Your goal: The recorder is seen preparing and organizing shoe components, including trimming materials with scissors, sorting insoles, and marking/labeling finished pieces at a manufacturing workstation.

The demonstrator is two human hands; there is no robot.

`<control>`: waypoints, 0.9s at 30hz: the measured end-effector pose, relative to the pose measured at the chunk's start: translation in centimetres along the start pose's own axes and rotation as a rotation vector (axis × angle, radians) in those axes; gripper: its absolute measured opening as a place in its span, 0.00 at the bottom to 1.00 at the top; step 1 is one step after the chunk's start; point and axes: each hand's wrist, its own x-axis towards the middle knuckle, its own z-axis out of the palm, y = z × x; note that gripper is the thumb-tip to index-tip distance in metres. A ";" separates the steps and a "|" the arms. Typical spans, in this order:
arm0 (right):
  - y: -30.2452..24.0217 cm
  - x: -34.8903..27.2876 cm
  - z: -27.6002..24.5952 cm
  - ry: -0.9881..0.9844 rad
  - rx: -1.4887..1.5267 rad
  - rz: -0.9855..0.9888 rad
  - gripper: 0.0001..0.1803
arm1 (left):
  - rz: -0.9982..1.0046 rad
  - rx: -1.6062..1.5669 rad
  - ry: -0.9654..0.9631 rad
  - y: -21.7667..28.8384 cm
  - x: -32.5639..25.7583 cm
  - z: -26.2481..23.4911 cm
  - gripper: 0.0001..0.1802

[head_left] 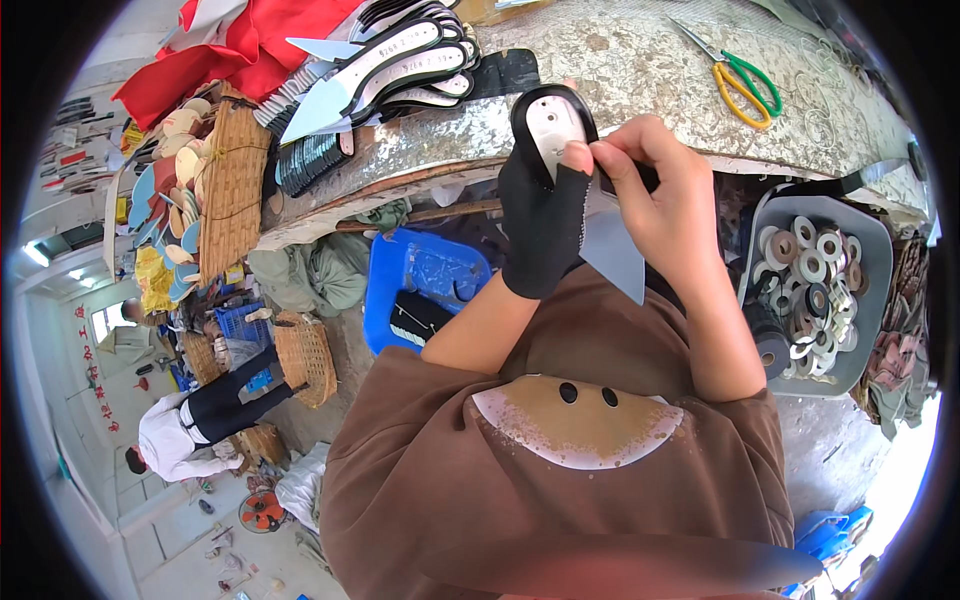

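Note:
My left hand [545, 225], in a black fingerless glove, is closed round a shoe insole [553, 122]. The insole has a white face and a raised black rim, with its rounded end pointing away from me. A pale blue-grey pointed flap [613, 252] hangs below my hands and seems to belong to the same piece. My bare right hand [662, 185] pinches the insole's right edge, thumb and forefinger together beside my left thumb. What lies between those fingertips is too small to make out. Farther left on the bench, similar black-rimmed insoles [405, 65] are piled, some with pale blue pointed flaps.
Scissors [738, 80] with yellow and green handles lie on the worn bench [640, 60]. A grey bin [875, 265] of tape rolls stands at right, a blue crate [385, 290] below the bench. At left are a woven basket [235, 190] and a person [185, 435] in white.

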 end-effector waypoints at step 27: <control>5.8 -4.6 -1.4 -0.222 -0.461 -0.223 0.07 | -0.507 -0.066 -0.151 -0.4 -0.2 -0.2 0.09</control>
